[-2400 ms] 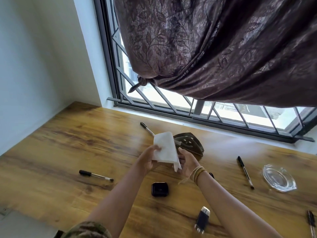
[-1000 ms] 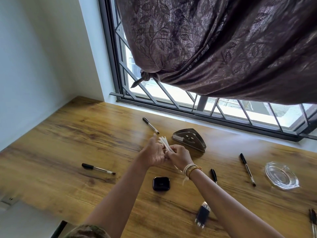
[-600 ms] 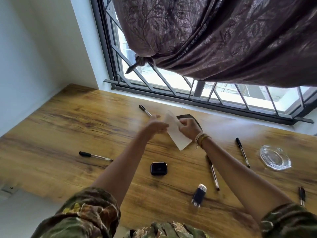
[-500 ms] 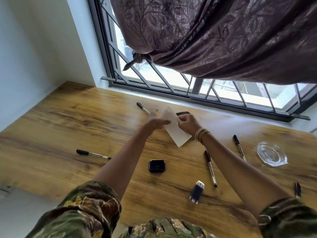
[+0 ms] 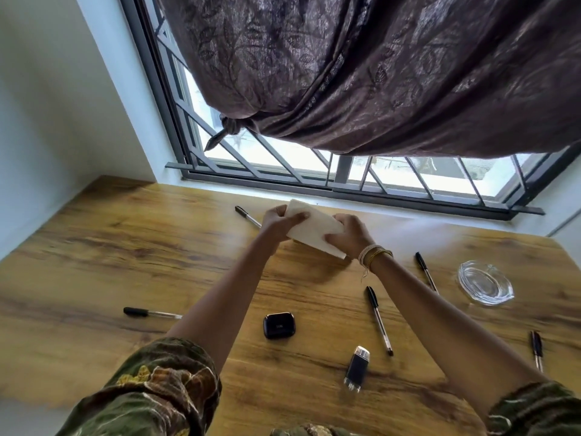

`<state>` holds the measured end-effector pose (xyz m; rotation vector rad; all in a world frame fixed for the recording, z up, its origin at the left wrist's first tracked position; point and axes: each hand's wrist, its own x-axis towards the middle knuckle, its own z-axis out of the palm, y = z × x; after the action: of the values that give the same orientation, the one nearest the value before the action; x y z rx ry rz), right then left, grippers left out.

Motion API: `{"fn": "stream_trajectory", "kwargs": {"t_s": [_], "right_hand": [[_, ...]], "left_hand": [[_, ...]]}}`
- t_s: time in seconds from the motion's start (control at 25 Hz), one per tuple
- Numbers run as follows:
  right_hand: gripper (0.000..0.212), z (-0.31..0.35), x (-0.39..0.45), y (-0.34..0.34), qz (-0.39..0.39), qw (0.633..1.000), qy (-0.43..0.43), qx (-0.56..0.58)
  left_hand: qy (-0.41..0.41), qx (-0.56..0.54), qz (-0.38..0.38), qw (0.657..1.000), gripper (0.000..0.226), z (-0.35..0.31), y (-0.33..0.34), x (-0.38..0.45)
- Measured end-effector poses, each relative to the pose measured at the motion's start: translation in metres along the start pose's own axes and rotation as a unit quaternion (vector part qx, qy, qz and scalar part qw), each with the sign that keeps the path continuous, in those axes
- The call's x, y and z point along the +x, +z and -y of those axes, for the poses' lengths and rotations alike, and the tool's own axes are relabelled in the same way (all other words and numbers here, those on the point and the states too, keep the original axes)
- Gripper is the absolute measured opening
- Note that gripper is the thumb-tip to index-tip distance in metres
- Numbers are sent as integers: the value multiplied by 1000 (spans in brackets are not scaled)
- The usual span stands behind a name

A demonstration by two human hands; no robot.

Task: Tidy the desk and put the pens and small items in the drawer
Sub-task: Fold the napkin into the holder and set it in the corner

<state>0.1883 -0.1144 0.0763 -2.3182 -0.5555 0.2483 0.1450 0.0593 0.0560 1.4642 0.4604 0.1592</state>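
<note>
The counter (image 5: 94,253) runs wide under the window, and the task's things lie scattered over its near and right parts. A glass dish (image 5: 485,283) sits at the far right. Both hands work at the far middle, holding a folded white napkin (image 5: 314,229) just above the wood. The left hand (image 5: 278,220) grips its left end, thumb laid across the top face and fingers curled behind. The right hand (image 5: 349,236) grips the right end, fingers wrapped over the edge and pinching the paper. Whatever lies beneath the napkin is hidden.

A black case (image 5: 279,325) lies near the middle, with a dark lighter (image 5: 356,368) nearer and to its right. Five pens show: one near left (image 5: 151,313), one far, just left of the left hand (image 5: 246,215), one in the middle right (image 5: 379,319), one beyond it by the right wrist (image 5: 426,272), one at the right edge (image 5: 536,354). All rest on the counter, none in a drawer; no drawer is in view.

The step in hand looks like the tidying part: squaring up the napkin before setting it away. None of the gathering seems begun. Next, I judge, the napkin needs to be set down or stowed so both hands come free, then the pens collected, probably the two nearest the right hand first, and the drawer found and opened
</note>
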Motion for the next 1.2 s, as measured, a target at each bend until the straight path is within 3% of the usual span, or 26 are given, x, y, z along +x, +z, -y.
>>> {"fn": "stream_trajectory", "kwargs": {"t_s": [0.16, 0.28, 0.48, 0.84, 1.0, 1.2], "right_hand": [[5, -1, 8, -15, -122, 992, 2, 20], [18, -1, 15, -21, -157, 986, 18, 43], [7, -10, 23, -17, -146, 989, 28, 24], [14, -26, 25, -4, -131, 991, 18, -8], [34, -42, 22, 3, -73, 995, 66, -33], [49, -52, 17, 7, -54, 993, 102, -13]], "left_hand": [[71, 28, 5, 997, 25, -18, 13, 8], [108, 44, 6, 993, 29, -21, 18, 17], [100, 61, 10, 993, 26, -9, 20, 34], [104, 102, 4, 989, 20, 9, 17, 41], [75, 152, 39, 985, 15, 22, 10, 44], [46, 186, 53, 980, 23, 23, 10, 38]]}}
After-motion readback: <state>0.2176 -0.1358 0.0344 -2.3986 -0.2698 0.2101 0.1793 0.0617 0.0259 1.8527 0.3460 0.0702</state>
